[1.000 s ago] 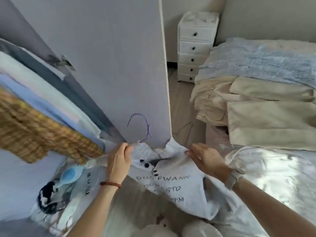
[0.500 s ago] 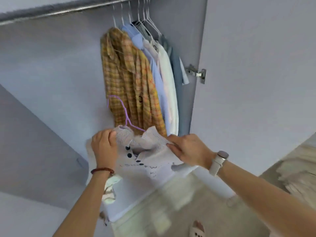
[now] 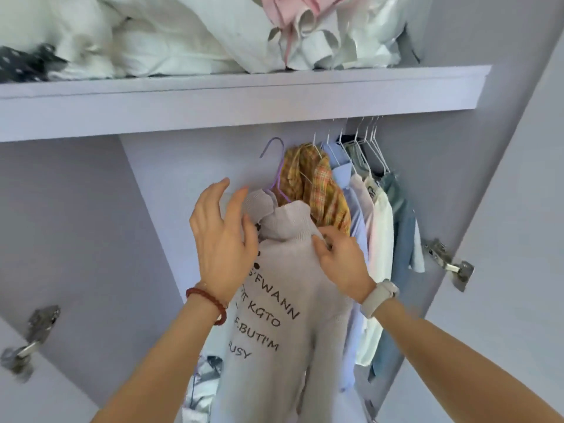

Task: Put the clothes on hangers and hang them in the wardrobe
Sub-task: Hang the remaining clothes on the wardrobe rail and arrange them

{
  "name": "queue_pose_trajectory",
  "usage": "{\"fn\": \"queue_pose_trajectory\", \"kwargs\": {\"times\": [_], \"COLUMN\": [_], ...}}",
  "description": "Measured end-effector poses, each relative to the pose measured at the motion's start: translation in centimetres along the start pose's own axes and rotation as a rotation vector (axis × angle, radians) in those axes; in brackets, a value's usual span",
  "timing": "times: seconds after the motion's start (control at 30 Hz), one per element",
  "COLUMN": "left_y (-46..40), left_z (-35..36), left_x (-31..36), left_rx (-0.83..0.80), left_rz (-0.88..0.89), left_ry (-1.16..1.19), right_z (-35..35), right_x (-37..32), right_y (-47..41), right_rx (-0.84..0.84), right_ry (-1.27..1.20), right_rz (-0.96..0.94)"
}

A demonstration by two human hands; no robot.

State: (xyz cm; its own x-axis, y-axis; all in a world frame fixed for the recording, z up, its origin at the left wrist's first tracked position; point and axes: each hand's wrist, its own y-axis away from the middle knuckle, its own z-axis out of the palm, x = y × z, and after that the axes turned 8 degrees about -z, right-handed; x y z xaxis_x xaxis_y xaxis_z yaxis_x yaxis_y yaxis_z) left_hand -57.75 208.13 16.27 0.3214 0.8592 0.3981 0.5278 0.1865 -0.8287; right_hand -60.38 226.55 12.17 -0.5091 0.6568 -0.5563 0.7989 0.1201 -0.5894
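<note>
I have the printed sweater [image 3: 283, 300] on the purple hanger [image 3: 276, 169], raised inside the wardrobe just left of the plaid shirt [image 3: 317, 184]. My left hand [image 3: 219, 239] is spread open, fingers touching the collar; my right hand [image 3: 341, 257] pinches the shoulder knit. Five or so shirts already hang from white hangers [image 3: 363, 148]. I judge the hook is not yet on the rail, which the shelf [image 3: 244, 99] hides.

Knit top [image 3: 283, 300], centre frame: matt pale cloth, ribbed at collar, printed dark lettering. Hanger [image 3: 276, 169] above it: thin purple wire, smooth coating. Plaid shirt [image 3: 317, 184]: woven cloth, matt. White hangers [image 3: 363, 148], upper right: thin coated wire. Shelf [image 3: 244, 99]: smooth matt lilac panel. Hinge [image 3: 448, 264], right: bright metal. Bedding [image 3: 152, 35] on top: crumpled white cloth.
</note>
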Motion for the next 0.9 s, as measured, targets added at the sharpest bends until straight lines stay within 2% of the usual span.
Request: {"fn": "queue_pose_trajectory", "kwargs": {"times": [0.13, 0.2, 0.3, 0.53, 0.67, 0.8, 0.9], "left_y": [-4.3, -6.0, -7.4, -7.6, -7.6, -6.8, -4.5], "left_z": [0.8, 1.3, 1.8, 2.9, 3.6, 4.3, 5.4], "left_x": [2.2, 2.5, 1.4, -0.3, -0.3, 0.1, 0.3], "left_rx": [0.092, 0.071, -0.008, 0.030, 0.068, 0.092, 0.010], "left_rz": [0.170, 0.137, -0.011, 0.026, 0.012, -0.017, -0.039], "left_ry": [-0.125, -0.254, -0.349, -0.470, -0.456, -0.332, -0.244], "right_z": [0.4, 0.8, 1.5, 4.2, 3.8, 2.2, 0.4], "right_x": [0.2, 0.1, 0.4, 4.6, 5.9, 6.1, 5.1], "right_y": [-5.5, -8.0, -11.3, -13.3, -12.5, -10.6, -7.7], "right_rx": [0.072, 0.094, 0.072, -0.022, -0.040, -0.063, -0.020], "right_ry": [-0.046, -0.017, 0.039, 0.007, 0.061, 0.116, 0.123], "right_rz": [0.049, 0.073, 0.111, 0.328, 0.249, 0.113, -0.025]}}
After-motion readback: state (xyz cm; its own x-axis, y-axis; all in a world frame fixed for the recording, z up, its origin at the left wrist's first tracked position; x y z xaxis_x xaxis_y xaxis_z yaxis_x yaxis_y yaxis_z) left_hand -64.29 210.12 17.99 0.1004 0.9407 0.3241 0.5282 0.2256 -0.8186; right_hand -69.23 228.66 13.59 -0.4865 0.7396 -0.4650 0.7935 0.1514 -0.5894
